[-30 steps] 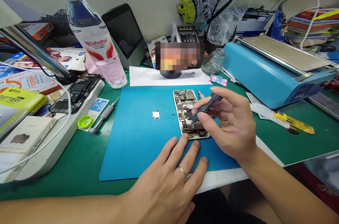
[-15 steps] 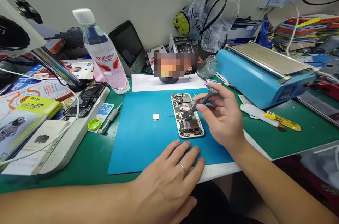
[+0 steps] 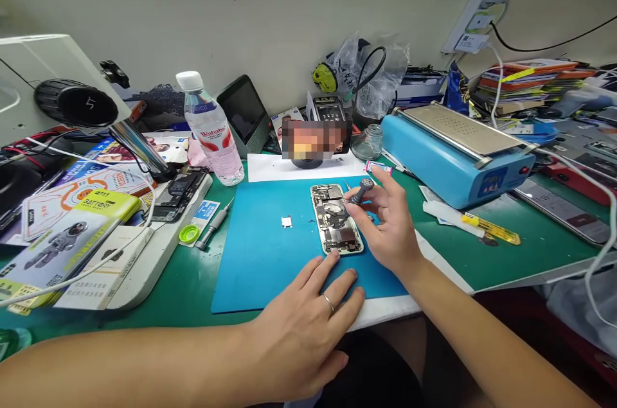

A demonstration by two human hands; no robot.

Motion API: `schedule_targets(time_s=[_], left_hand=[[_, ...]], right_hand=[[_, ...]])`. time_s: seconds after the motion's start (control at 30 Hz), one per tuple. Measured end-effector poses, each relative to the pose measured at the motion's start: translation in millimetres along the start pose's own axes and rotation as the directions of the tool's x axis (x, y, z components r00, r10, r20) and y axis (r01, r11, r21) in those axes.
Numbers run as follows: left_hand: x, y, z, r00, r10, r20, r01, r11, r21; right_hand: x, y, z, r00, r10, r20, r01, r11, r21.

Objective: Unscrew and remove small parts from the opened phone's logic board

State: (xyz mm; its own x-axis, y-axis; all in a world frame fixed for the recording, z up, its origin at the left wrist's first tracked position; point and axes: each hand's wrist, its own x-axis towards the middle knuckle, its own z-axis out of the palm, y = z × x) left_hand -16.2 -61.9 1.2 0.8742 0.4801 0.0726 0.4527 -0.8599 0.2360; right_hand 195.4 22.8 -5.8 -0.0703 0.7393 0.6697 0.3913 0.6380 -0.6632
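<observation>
An opened phone (image 3: 343, 236) lies on the blue mat (image 3: 250, 254), its inner parts showing. My right hand (image 3: 385, 221) pinches a dark screwdriver (image 3: 360, 189) by its handle, over the phone's right edge; where the tip rests I cannot make out. My left hand (image 3: 313, 311) lies with spread fingers at the mat's front edge, holding nothing, one fingertip at the phone's lower end. A small silvery plate (image 3: 286, 221) sits on the mat left of the phone.
Left of the mat are a water bottle (image 3: 214, 138), a second screwdriver (image 3: 214, 225) and a green cap (image 3: 189, 234). A blue machine (image 3: 434, 151) and a yellow cutter (image 3: 491, 229) are on the right. Behind the mat stands a glass jar (image 3: 369, 141).
The camera view has tilted up, showing more wall. The screwdriver now stands more upright in my right hand. My left fingertips have come closer to the phone's lower end.
</observation>
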Motion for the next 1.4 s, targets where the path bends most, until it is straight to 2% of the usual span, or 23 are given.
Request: schedule_targets(time_s=[0.17, 0.27, 0.33, 0.43, 0.53, 0.7, 0.8, 1.0, 1.23, 1.4], left_hand=[[0.6, -0.6, -1.0, 1.000, 0.002, 0.016, -0.002, 1.000, -0.002], [-0.1, -0.7, 1.8, 1.000, 0.007, 0.003, -0.007, 1.000, -0.004], [-0.4, -0.6, 3.4, 1.000, 0.006, -0.007, -0.006, 1.000, -0.006], [0.1, -0.5, 1.9, 1.000, 0.005, -0.008, -0.006, 1.000, -0.012], [1.7, -1.0, -5.0, 1.000, 0.018, 0.022, -0.018, 1.000, -0.022], [3.8, -2.5, -15.9, 0.995, 0.026, 0.098, -0.021, 0.998, -0.054], [4.4, -2.6, -18.0, 0.994, 0.017, 0.111, -0.009, 0.998, -0.067], [3.9, -2.2, -15.3, 0.994, 0.015, 0.112, -0.008, 0.998, -0.058], [-0.2, -1.3, 2.4, 1.000, 0.011, 0.015, -0.010, 1.000, -0.027], [-0.4, -0.6, 3.5, 1.000, 0.010, 0.010, -0.010, 1.000, -0.015]], right_hand=[[3.1, -2.2, -2.2, 0.998, -0.012, -0.057, 0.010, 0.999, -0.043], [13.1, -0.2, -15.2, 0.987, -0.041, -0.153, 0.032, 0.998, -0.060], [21.2, 5.6, -29.9, 0.982, -0.077, -0.172, 0.053, 0.989, -0.138], [30.1, 20.6, -54.0, 0.985, -0.145, -0.089, 0.112, 0.947, -0.301], [32.9, 37.4, -70.8, 0.980, -0.195, 0.027, 0.191, 0.912, -0.363], [29.1, 53.8, -75.5, 0.947, -0.217, 0.239, 0.298, 0.872, -0.389], [25.2, 55.4, -72.4, 0.926, -0.202, 0.320, 0.326, 0.855, -0.403], [21.1, 53.2, -71.2, 0.907, -0.166, 0.387, 0.343, 0.825, -0.449], [20.8, 49.6, -72.4, 0.864, -0.155, 0.478, 0.400, 0.788, -0.467], [21.4, 48.1, -71.1, 0.855, -0.157, 0.495, 0.411, 0.787, -0.460]])
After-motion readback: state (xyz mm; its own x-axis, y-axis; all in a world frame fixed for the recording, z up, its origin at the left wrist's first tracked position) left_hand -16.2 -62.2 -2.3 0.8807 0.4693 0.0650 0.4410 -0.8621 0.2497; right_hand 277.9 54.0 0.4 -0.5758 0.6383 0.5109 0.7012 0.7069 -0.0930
